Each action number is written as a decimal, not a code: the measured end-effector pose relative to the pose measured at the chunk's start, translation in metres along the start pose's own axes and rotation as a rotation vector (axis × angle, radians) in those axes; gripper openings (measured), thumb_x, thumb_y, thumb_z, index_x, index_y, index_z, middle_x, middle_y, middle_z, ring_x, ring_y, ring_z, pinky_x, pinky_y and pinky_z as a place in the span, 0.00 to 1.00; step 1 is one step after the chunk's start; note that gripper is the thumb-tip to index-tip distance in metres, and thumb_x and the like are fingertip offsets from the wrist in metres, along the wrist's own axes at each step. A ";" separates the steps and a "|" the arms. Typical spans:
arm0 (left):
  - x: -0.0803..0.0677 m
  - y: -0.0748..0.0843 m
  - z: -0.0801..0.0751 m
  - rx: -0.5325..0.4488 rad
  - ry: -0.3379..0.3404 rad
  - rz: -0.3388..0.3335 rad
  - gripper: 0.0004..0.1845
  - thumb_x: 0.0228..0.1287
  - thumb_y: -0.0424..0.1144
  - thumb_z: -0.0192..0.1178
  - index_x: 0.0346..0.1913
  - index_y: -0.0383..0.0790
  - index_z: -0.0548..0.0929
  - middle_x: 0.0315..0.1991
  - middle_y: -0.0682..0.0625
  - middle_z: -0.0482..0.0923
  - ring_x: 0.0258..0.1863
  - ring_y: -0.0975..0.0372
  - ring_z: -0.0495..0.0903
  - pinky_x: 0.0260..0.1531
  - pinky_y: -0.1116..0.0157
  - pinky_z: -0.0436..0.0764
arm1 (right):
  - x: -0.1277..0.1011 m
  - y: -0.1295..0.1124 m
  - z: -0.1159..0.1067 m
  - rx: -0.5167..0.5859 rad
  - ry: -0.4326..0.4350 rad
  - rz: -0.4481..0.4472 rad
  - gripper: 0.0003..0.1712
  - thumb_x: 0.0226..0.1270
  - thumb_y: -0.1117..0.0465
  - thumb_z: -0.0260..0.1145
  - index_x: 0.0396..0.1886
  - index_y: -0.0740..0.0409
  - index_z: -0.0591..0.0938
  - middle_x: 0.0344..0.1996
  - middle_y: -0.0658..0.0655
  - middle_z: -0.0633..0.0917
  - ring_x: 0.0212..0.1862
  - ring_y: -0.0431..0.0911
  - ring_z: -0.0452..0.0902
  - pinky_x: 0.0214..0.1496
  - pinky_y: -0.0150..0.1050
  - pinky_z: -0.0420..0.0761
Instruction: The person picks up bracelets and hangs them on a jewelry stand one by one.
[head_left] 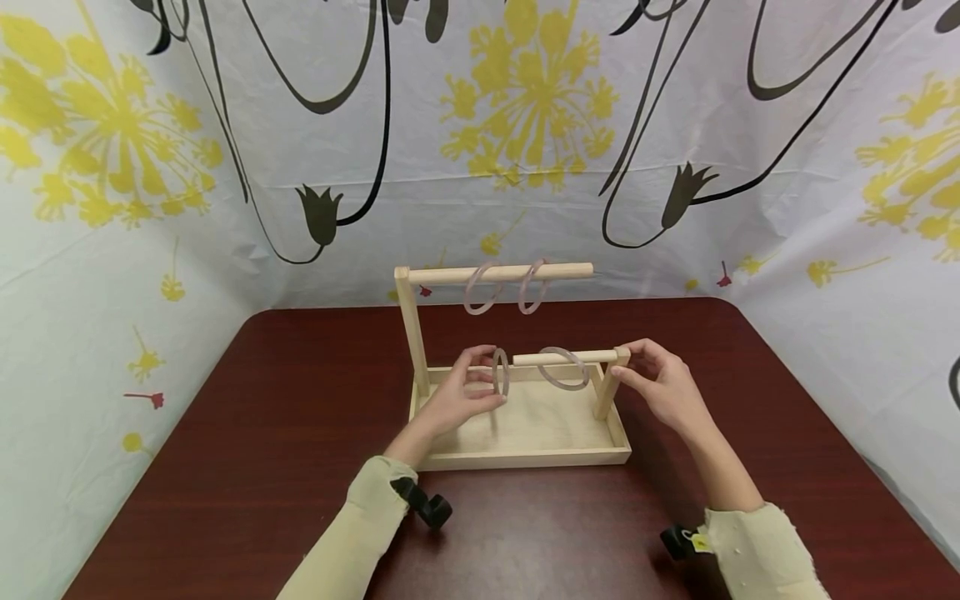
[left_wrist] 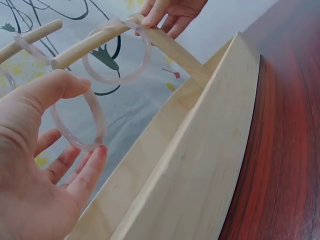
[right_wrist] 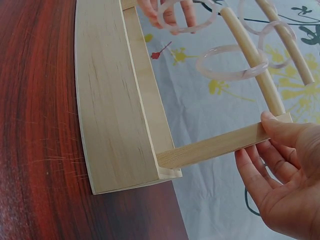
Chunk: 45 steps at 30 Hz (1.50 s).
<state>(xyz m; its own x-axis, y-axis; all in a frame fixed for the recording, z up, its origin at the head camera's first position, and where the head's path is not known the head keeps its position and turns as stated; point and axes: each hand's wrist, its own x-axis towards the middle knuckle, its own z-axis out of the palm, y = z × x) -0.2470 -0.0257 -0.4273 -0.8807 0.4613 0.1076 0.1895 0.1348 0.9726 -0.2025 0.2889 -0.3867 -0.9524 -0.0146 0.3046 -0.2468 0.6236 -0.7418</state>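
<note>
A pale wooden bangle stand (head_left: 525, 457) has a tray base and two rods at different heights. My left hand (head_left: 459, 395) pinches a translucent pinkish bangle (left_wrist: 98, 117) between thumb and fingertips, close to the free end of the lower rod (left_wrist: 90, 46). Another bangle (head_left: 564, 383) hangs on that rod, tilted. At the rod's other end, my right hand (head_left: 662, 385) grips the top of the short post (right_wrist: 215, 145), thumb on one side and fingers on the other. Two more bangles, a left one (head_left: 480, 290) and a right one (head_left: 531, 288), hang from the upper rod (head_left: 577, 271).
The stand sits on a dark red wood-grain table (head_left: 315, 400). Behind and beside the table hangs a white cloth (head_left: 420, 117) printed with yellow flowers and dark stems. A tall post (head_left: 412, 333) carries the upper rod at the left.
</note>
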 end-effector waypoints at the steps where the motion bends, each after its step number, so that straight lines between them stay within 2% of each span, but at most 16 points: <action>1: 0.000 0.001 0.000 -0.003 0.000 0.002 0.39 0.61 0.30 0.67 0.73 0.46 0.61 0.66 0.39 0.64 0.62 0.47 0.73 0.60 0.55 0.80 | 0.000 0.000 0.000 0.000 0.000 0.000 0.14 0.66 0.61 0.70 0.49 0.62 0.81 0.44 0.62 0.86 0.39 0.25 0.76 0.39 0.26 0.75; 9: 0.001 0.008 0.006 -0.056 -0.001 0.065 0.38 0.61 0.27 0.66 0.72 0.43 0.62 0.65 0.38 0.64 0.60 0.48 0.73 0.61 0.55 0.80 | 0.000 0.000 0.000 -0.006 -0.001 0.004 0.15 0.67 0.61 0.70 0.49 0.62 0.81 0.45 0.63 0.86 0.39 0.24 0.75 0.39 0.26 0.75; 18: 0.004 0.012 0.012 -0.077 -0.010 0.084 0.39 0.61 0.27 0.67 0.72 0.43 0.62 0.65 0.38 0.64 0.59 0.49 0.73 0.59 0.57 0.81 | -0.001 0.001 0.000 0.010 -0.005 0.003 0.15 0.67 0.61 0.69 0.49 0.63 0.81 0.46 0.63 0.86 0.40 0.23 0.75 0.39 0.25 0.76; 37: 0.010 0.014 0.023 -0.095 -0.033 0.083 0.38 0.61 0.28 0.67 0.71 0.41 0.62 0.65 0.38 0.63 0.61 0.46 0.72 0.60 0.58 0.80 | -0.001 0.000 -0.001 0.011 -0.008 0.000 0.15 0.67 0.61 0.69 0.50 0.63 0.81 0.46 0.63 0.87 0.41 0.23 0.75 0.41 0.24 0.76; 45: 0.011 0.015 0.027 -0.077 -0.028 0.064 0.39 0.60 0.28 0.69 0.71 0.43 0.62 0.65 0.39 0.61 0.61 0.47 0.72 0.59 0.58 0.81 | 0.000 0.001 -0.001 -0.004 -0.024 0.012 0.16 0.68 0.59 0.69 0.52 0.61 0.81 0.48 0.61 0.86 0.43 0.23 0.75 0.43 0.26 0.77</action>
<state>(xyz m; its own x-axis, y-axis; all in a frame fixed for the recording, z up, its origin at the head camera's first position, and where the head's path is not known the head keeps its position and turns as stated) -0.2428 0.0048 -0.4173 -0.8548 0.4917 0.1657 0.2103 0.0365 0.9769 -0.2028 0.2906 -0.3865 -0.9592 -0.0255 0.2814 -0.2346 0.6269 -0.7429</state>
